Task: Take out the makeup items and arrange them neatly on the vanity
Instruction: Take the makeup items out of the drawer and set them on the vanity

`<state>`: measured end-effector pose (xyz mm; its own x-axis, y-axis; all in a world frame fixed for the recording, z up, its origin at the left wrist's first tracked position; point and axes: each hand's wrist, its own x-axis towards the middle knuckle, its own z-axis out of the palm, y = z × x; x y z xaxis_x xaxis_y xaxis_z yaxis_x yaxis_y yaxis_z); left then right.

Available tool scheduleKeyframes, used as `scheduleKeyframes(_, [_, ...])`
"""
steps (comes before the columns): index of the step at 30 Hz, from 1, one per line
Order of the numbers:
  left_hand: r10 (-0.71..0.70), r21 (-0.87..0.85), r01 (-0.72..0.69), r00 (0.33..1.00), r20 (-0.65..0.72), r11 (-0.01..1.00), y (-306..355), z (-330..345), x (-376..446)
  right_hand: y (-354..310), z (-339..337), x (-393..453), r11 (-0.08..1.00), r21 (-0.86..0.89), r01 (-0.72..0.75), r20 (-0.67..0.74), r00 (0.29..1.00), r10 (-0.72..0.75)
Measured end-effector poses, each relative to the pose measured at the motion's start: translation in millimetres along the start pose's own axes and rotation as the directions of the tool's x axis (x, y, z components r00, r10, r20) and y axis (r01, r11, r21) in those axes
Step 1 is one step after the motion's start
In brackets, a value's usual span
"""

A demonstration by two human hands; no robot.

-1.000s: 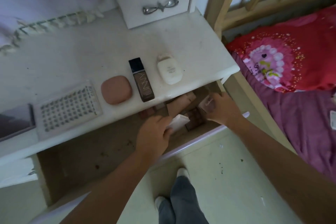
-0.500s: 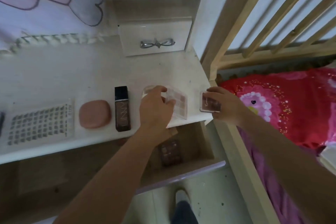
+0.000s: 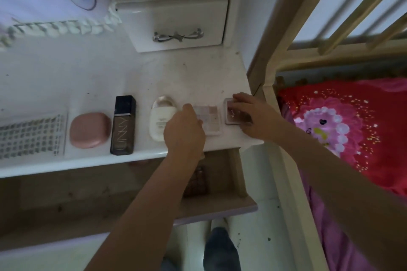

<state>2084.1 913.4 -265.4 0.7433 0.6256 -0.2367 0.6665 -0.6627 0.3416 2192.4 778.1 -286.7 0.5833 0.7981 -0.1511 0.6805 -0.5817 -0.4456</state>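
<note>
Comparing w/ a sec ago: two more makeup things have been lifted out of the drawer (image 3: 233, 174) & set on the vanity (image 3: 198, 77). The clear palette (image 3: 209, 120) is now lying flat just right of the white bottle (image 3: 161, 121), and it is held at its left edge by the left hand (image 3: 184, 132), fingers curled on it. The small pink compact (image 3: 231, 114) is set next to it, near the right end, & is pressed & held by the right hand (image 3: 253, 116), fingers bent over the top. How tight each grip is can't be told.

A row is being made: dotted sheet (image 3: 30, 136), pink case (image 3: 89, 130), dark bottle (image 3: 123, 125), white bottle, palette, compact. So it looks like most of the job is done. One dark palette (image 3: 196, 180) is still seen in the drawer, partly hidden by the arm, so prob. more needs to be taken out.
</note>
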Motion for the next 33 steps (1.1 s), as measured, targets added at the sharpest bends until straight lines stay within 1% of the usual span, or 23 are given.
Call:
scheduleKeyframes(3, [-0.006,0.078,0.004,1.000,0.025,0.997,1.7,-2.0,-1.3,9.3,15.6,-0.4,0.994,-0.013,0.104,-0.008,0.995,-0.104])
scheduleKeyframes(5, [0.012,0.059,-0.013,1.000,0.024,0.998,2.5,-6.0,-8.3,12.0,19.4,-0.6,0.986,-0.057,0.158,-0.042,0.986,-0.160])
scheduleKeyframes(6, [0.014,0.046,-0.015,1.000,0.020,0.999,1.1,-7.7,-13.9,10.6,19.1,-3.8,0.982,-0.067,0.174,-0.088,0.980,-0.179])
scheduleKeyframes(8, [0.065,-0.002,-0.065,0.996,-0.062,0.998,-8.7,-9.9,-33.2,2.6,20.2,-17.3,0.976,-0.070,0.208,-0.244,0.945,-0.219])
scheduleKeyframes(10, [0.191,-0.041,-0.204,0.960,-0.203,0.978,-25.1,-5.1,-55.9,-14.3,30.3,-42.3,0.967,-0.073,0.245,-0.405,0.879,-0.253])
scheduleKeyframes(11, [0.221,-0.019,-0.233,0.944,-0.245,0.972,-36.7,1.3,-64.6,-24.1,41.6,-55.4,0.963,-0.059,0.262,-0.426,0.866,-0.262])
scheduleKeyframes(12, [0.237,0.032,-0.236,0.939,-0.248,0.971,-50.6,8.9,-71.2,-34.3,52.7,-65.4,0.962,-0.037,0.271,-0.403,0.877,-0.262])
scheduleKeyframes(13, [0.207,0.042,-0.203,0.969,-0.135,0.978,-64.9,17.4,-75.0,-46.1,63.1,-72.0,0.970,-0.016,0.242,-0.336,0.913,-0.233])
scheduleKeyframes(14, [0.133,0.059,-0.134,0.991,0.022,0.989,-79.2,27.2,-77.3,-56.1,74.6,-73.8,0.985,0.005,0.173,-0.211,0.963,-0.168])
scheduleKeyframes(15, [0.055,0.103,-0.073,0.985,0.165,0.992,-93.6,37.3,-77.4,-65.1,84.5,-71.2,0.999,0.023,0.048,-0.029,0.998,-0.048])
scheduleKeyframes(16, [0.004,0.150,-0.039,0.974,0.228,0.988,-107.9,48.2,-75.2,-71.2,94.8,-65.3,0.996,0.016,-0.091,0.177,0.980,0.087])
scheduleKeyframes(17, [-0.041,0.171,-0.004,0.964,0.263,0.985,-119.6,57.6,-71.1,-74.9,106.7,-57.8,0.975,0.020,-0.222,0.353,0.914,0.201])
scheduleKeyframes(18, [-0.073,0.175,0.023,0.956,0.286,0.984,-128.2,66.2,-65.6,-77.5,118.4,-49.3,0.941,0.033,-0.336,0.478,0.833,0.280])
scheduleKeyframes(19, [-0.084,0.165,0.037,0.953,0.290,0.986,-133.5,75.2,-59.5,-78.8,131.4,-41.6,0.902,0.034,-0.430,0.563,0.754,0.338])
scheduleKeyframes(20, [-0.069,0.146,0.027,0.952,0.297,0.989,-136.7,83.3,-52.6,-80.6,144.0,-34.7,0.865,0.020,-0.501,0.605,0.695,0.388])
scheduleKeyframes(22, [-0.018,0.061,-0.001,0.953,0.304,0.998,-138.4,95.9,-38.9,-82.0,168.8,-24.1,0.785,-0.026,-0.618,0.579,0.631,0.516])
scheduleKeyframes(24, [0.008,0.010,-0.012,0.954,0.298,1.000,-138.5,103.6,-28.0,-82.4,188.6,-19.7,0.718,-0.079,-0.692,0.495,0.598,0.631])
scheduleKeyframes(25, [0.032,0.029,-0.042,0.958,0.285,0.999,-139.3,107.1,-23.9,-82.5,193.6,-18.5,0.699,-0.101,-0.708,0.454,0.592,0.666])
scheduleKeyframes(27, [0.077,0.117,-0.112,0.959,0.272,0.987,-141.0,111.1,-18.3,-80.2,199.1,-17.0,0.691,-0.139,-0.710,0.403,0.597,0.694])
scheduleKeyframes(28, [0.081,0.138,-0.121,0.961,0.264,0.983,-142.7,111.2,-16.4,-79.9,199.4,-17.1,0.698,-0.159,-0.698,0.393,0.604,0.693])
scheduleKeyframes(31, [0.064,0.091,-0.088,0.969,0.240,0.992,-146.2,108.4,-9.3,-80.0,200.0,-18.5,0.726,-0.205,-0.656,0.375,0.633,0.677])
scheduleKeyframes(32, [0.073,0.079,-0.094,0.969,0.234,0.992,-148.1,107.8,-7.1,-80.3,200.0,-18.5,0.733,-0.214,-0.646,0.377,0.638,0.672])
scheduleKeyframes(33, [0.096,0.113,-0.126,0.967,0.235,0.986,-150.8,106.6,-5.5,-80.6,199.8,-18.4,0.732,-0.215,-0.647,0.380,0.635,0.673])
